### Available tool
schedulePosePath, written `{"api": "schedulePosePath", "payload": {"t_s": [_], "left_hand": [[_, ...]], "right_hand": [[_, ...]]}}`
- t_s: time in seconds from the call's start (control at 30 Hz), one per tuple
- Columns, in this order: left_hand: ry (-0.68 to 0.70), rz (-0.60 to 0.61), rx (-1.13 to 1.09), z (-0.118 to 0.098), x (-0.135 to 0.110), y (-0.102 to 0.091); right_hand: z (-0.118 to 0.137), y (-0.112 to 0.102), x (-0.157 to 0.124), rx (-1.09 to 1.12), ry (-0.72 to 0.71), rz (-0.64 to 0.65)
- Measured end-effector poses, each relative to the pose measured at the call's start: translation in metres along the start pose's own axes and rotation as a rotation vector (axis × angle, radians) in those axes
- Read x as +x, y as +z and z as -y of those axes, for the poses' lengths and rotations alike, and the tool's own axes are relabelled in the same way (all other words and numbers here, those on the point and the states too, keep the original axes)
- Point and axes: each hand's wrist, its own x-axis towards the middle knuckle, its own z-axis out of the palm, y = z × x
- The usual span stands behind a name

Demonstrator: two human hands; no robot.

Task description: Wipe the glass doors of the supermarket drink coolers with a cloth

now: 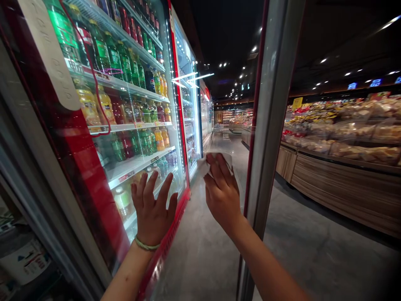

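My left hand (153, 209) lies flat with its fingers spread on the glass door (90, 167) of a drinks fridge, low down near the door's red bottom edge. A thin green band circles that wrist. My right hand (222, 192) is raised beside it, its fingers pressed over a white cloth (204, 165). The cloth sits just left of a tall grey door frame (269, 125). I cannot tell whether the cloth touches a glass pane there. My right forearm crosses in front of that frame.
Shelves of green, red and orange bottles (125, 67) fill the fridge, and more lit fridges run down the left wall. A grey aisle floor (213, 251) leads ahead. On the right stands a wooden display counter (344, 184) with bagged goods.
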Motion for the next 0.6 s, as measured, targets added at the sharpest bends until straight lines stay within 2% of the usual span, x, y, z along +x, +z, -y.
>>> {"api": "schedulePosePath", "payload": {"t_s": [0.07, 0.2, 0.33, 0.4, 0.53, 0.6], "left_hand": [[-0.007, -0.001, 0.014, 0.004, 0.003, -0.001], [-0.033, -0.011, 0.043, 0.017, 0.005, -0.002], [-0.030, -0.008, 0.043, 0.026, 0.001, -0.001], [-0.014, -0.015, 0.046, 0.028, -0.001, 0.000], [0.001, -0.015, 0.041, 0.032, -0.004, 0.000], [-0.002, -0.008, 0.037, 0.034, -0.004, -0.001]], "right_hand": [[0.000, 0.002, 0.005, 0.005, -0.010, -0.002], [-0.001, 0.004, 0.006, -0.028, 0.129, -0.135], [0.012, 0.009, 0.002, 0.026, -0.003, -0.026], [0.015, 0.011, 0.005, 0.024, -0.023, -0.015], [0.013, 0.015, 0.010, -0.035, 0.134, -0.175], [0.014, 0.016, 0.008, -0.041, 0.104, -0.155]]}}
